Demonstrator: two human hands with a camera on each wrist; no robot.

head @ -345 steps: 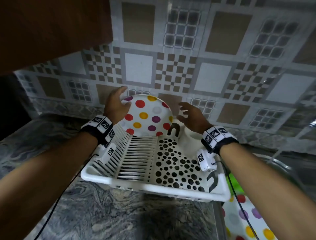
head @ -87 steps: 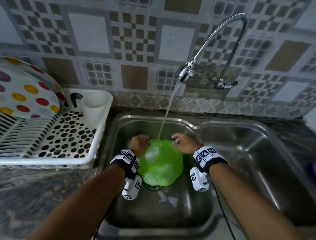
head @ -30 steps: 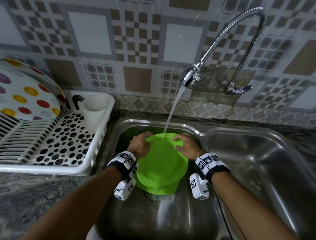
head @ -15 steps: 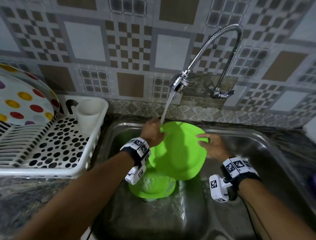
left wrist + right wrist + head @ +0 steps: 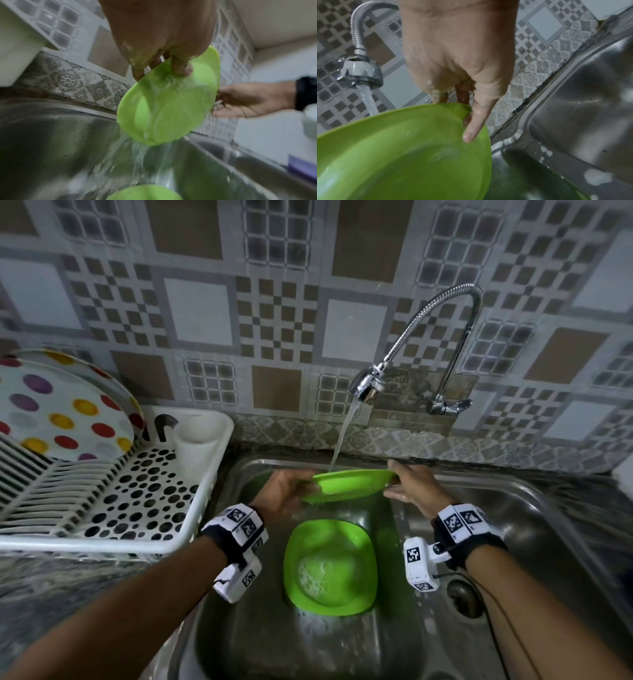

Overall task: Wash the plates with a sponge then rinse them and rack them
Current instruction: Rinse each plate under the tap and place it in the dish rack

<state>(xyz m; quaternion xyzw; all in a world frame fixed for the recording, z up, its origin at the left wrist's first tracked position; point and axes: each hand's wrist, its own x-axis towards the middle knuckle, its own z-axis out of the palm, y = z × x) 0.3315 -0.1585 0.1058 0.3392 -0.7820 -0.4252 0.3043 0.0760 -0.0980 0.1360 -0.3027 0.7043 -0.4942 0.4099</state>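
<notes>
Head view: the left hand (image 5: 284, 491) grips the left rim of a green plate (image 5: 346, 486), fingers curled over its edge; the right hand (image 5: 411, 491) holds the opposite rim. The plate is held over the sink (image 5: 513, 508), nearly edge-on to the camera, under the stream from the running tap (image 5: 368, 383). A second green plate (image 5: 330, 568) lies in the sink basin below, with suds in its centre. A spotted plate (image 5: 58, 412) stands in the white rack (image 5: 137, 508) on the left.

Left wrist view: thumb and fingers pinch the plate's rim; water runs off its lower edge.

Right wrist view: fingers (image 5: 474, 121) are closed on the rim, one extended along the plate's edge.
</notes>
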